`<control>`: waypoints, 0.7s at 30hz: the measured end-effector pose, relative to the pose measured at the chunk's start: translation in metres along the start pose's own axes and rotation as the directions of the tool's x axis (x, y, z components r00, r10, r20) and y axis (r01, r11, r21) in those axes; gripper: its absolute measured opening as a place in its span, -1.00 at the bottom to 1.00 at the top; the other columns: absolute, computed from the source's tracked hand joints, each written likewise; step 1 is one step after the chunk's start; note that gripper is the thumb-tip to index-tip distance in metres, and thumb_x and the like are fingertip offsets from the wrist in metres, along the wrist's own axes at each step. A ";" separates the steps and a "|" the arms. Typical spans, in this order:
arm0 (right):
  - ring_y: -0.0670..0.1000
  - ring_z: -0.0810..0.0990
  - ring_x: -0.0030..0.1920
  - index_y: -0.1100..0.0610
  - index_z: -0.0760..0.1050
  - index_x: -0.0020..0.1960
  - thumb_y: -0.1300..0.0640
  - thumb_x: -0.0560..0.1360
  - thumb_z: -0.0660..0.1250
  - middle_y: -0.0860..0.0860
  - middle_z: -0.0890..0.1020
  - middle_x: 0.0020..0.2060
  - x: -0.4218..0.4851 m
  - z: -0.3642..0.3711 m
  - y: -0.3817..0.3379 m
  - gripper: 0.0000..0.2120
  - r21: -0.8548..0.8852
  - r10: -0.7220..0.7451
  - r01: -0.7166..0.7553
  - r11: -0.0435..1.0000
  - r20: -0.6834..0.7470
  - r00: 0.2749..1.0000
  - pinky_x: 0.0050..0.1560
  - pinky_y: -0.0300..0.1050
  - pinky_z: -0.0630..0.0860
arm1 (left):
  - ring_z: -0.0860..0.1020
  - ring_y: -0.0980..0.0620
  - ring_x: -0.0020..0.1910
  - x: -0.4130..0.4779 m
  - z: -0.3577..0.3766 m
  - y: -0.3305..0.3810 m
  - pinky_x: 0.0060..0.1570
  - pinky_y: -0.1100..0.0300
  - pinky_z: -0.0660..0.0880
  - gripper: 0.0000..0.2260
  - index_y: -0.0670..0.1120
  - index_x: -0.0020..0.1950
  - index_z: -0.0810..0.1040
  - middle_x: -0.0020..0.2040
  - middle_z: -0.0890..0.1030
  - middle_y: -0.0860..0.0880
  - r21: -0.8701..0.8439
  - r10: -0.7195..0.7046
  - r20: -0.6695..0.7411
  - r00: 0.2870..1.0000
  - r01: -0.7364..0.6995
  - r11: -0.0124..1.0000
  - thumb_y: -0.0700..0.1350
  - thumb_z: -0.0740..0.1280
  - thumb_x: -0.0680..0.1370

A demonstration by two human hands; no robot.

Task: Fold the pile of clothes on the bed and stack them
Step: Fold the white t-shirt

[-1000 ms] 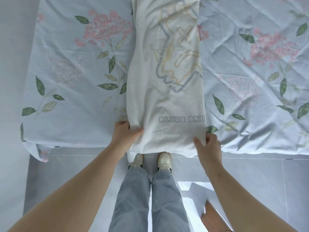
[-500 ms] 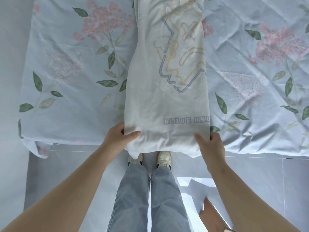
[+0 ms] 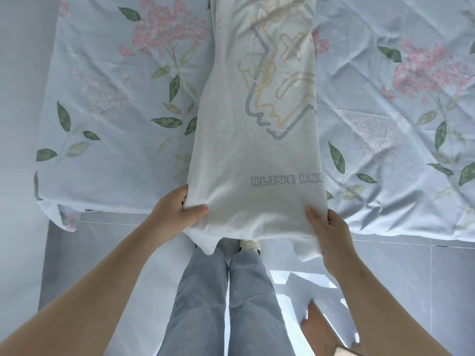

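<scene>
Both my left hand (image 3: 177, 213) and right hand (image 3: 327, 232) pinch the shirt (image 3: 257, 150) hem at the bed (image 3: 115, 176) edge; it runs lengthwise straight away from me.

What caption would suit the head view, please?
Left hand and right hand grip the white shirt's near corners by the bed.

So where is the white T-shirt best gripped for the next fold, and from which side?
At its two near corners, from the person's side of the bed. The white T-shirt lies as a long narrow strip running away, near end overhanging the edge, so each corner can be pinched from its outer side, as the left hand and right hand do.
</scene>
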State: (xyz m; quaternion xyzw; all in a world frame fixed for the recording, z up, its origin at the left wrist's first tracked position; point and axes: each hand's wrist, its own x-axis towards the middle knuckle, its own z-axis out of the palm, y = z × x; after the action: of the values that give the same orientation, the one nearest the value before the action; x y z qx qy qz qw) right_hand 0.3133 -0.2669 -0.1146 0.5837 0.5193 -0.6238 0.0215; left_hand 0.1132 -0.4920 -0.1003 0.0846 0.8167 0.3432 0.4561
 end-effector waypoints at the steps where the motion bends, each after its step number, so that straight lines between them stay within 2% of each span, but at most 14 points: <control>1: -0.01 0.63 -0.22 0.09 0.56 -0.09 0.08 0.41 0.43 -0.01 0.68 -0.23 -0.004 -0.002 -0.002 -0.87 0.023 0.031 -0.033 0.999 0.081 0.996 -0.20 -0.17 0.52 | 0.63 0.18 -0.14 -0.002 -0.003 0.002 -0.12 0.25 0.52 -0.79 0.12 -0.03 0.54 -0.13 0.67 0.12 0.021 -0.033 0.065 0.997 0.032 0.999 -0.15 0.45 0.45; 2: -0.02 0.66 -0.22 0.11 0.58 -0.08 0.09 0.34 0.47 -0.01 0.71 -0.23 -0.007 -0.004 -0.003 -0.81 0.042 0.069 -0.077 0.996 0.159 0.985 -0.21 -0.21 0.54 | 0.63 0.16 -0.11 -0.004 -0.006 0.003 -0.09 0.23 0.52 -0.79 0.10 -0.04 0.56 -0.12 0.68 0.12 0.016 -0.079 0.128 0.989 0.077 0.997 -0.16 0.48 0.43; 4: -0.02 0.68 -0.21 0.15 0.59 -0.07 0.16 0.29 0.48 0.00 0.72 -0.24 -0.012 -0.008 -0.006 -0.78 0.042 0.118 -0.132 0.990 0.243 0.963 -0.18 -0.23 0.55 | 0.61 0.20 -0.12 -0.009 -0.010 0.008 -0.15 0.29 0.50 -0.80 0.09 -0.09 0.60 -0.17 0.69 0.15 -0.026 -0.143 0.195 0.970 0.151 0.988 -0.17 0.51 0.40; 6: 0.01 0.66 -0.14 0.15 0.58 -0.04 0.21 0.39 0.43 0.01 0.71 -0.21 -0.018 -0.013 -0.009 -0.86 0.061 0.135 -0.157 0.986 0.277 0.951 -0.06 -0.16 0.54 | 0.61 0.18 -0.14 -0.018 -0.011 0.014 -0.18 0.27 0.49 -0.78 0.07 -0.09 0.61 -0.19 0.69 0.14 -0.123 -0.161 0.138 0.977 0.178 0.976 -0.12 0.55 0.33; 8: -0.01 0.66 -0.13 0.14 0.57 0.01 0.21 0.49 0.35 0.00 0.71 -0.17 -0.024 -0.017 -0.013 -0.89 0.137 0.145 -0.194 0.971 0.309 0.940 -0.07 -0.18 0.56 | 0.64 0.06 -0.09 -0.029 -0.011 0.018 -0.10 0.18 0.52 -0.69 0.02 -0.03 0.61 -0.13 0.70 0.05 -0.272 -0.138 0.065 0.988 0.151 0.950 -0.07 0.50 0.25; 10: -0.01 0.66 -0.12 0.15 0.55 0.03 0.18 0.52 0.32 0.00 0.70 -0.14 -0.032 -0.019 -0.017 -0.90 0.165 0.146 -0.197 0.966 0.278 0.949 -0.07 -0.16 0.56 | 0.64 0.00 -0.03 -0.042 -0.008 0.022 -0.08 0.18 0.54 -0.66 -0.01 0.03 0.57 -0.07 0.69 0.01 -0.386 -0.099 0.068 0.993 0.117 0.915 -0.09 0.46 0.27; 12: 0.04 0.62 -0.08 0.15 0.53 0.02 0.14 0.53 0.32 0.04 0.67 -0.11 -0.041 -0.020 -0.021 -0.89 0.118 0.127 -0.151 0.981 0.192 0.973 0.02 -0.08 0.52 | 0.62 0.00 -0.05 -0.054 -0.005 0.024 -0.14 0.21 0.51 -0.68 0.01 0.05 0.51 -0.05 0.65 -0.01 -0.363 -0.089 0.052 0.995 0.102 0.926 -0.12 0.46 0.33; 15: 0.09 0.62 -0.10 0.18 0.54 0.06 0.11 0.50 0.37 0.07 0.66 -0.10 -0.060 -0.023 -0.027 -0.81 -0.001 0.087 -0.088 0.996 0.106 0.990 -0.04 -0.04 0.53 | 0.60 0.05 -0.14 -0.072 -0.004 0.024 -0.20 0.21 0.52 -0.67 0.01 0.10 0.44 -0.07 0.60 -0.01 -0.252 -0.138 -0.035 0.990 0.124 0.960 -0.18 0.46 0.41; 17: 0.11 0.63 -0.11 0.16 0.55 0.04 0.11 0.47 0.41 0.08 0.67 -0.11 -0.075 -0.026 -0.030 -0.81 0.002 0.110 -0.111 0.994 0.114 0.987 -0.10 -0.04 0.55 | 0.61 0.08 -0.15 -0.085 -0.007 0.021 -0.27 0.29 0.49 -0.53 0.05 0.28 0.36 -0.05 0.59 0.01 -0.228 -0.165 -0.055 0.985 0.148 0.962 -0.20 0.44 0.45; 19: 0.11 0.65 -0.14 0.14 0.56 0.00 0.15 0.45 0.43 0.07 0.69 -0.16 -0.091 -0.029 -0.032 -0.84 0.035 0.160 -0.167 0.985 0.154 0.975 -0.17 -0.05 0.57 | 0.60 0.05 -0.09 -0.098 -0.011 0.020 -0.27 0.29 0.47 -0.38 0.12 0.41 0.24 0.01 0.58 -0.01 -0.237 -0.207 -0.050 0.977 0.189 0.953 -0.15 0.45 0.45; 21: 0.10 0.65 -0.14 0.14 0.56 0.00 0.19 0.44 0.43 0.07 0.69 -0.16 -0.104 -0.031 -0.033 -0.85 0.074 0.206 -0.224 0.972 0.200 0.958 -0.20 -0.06 0.56 | 0.57 -0.02 0.02 -0.106 -0.015 0.019 -0.21 0.21 0.47 -0.42 0.04 0.41 0.29 0.08 0.57 -0.02 -0.232 -0.258 -0.060 0.964 0.238 0.943 -0.09 0.45 0.46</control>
State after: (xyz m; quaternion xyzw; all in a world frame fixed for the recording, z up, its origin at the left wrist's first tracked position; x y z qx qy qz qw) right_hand 0.3472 -0.2914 -0.0090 0.5745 0.4175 -0.6952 0.1109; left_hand 0.1585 -0.5329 -0.0104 -0.0858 0.7968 0.3757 0.4653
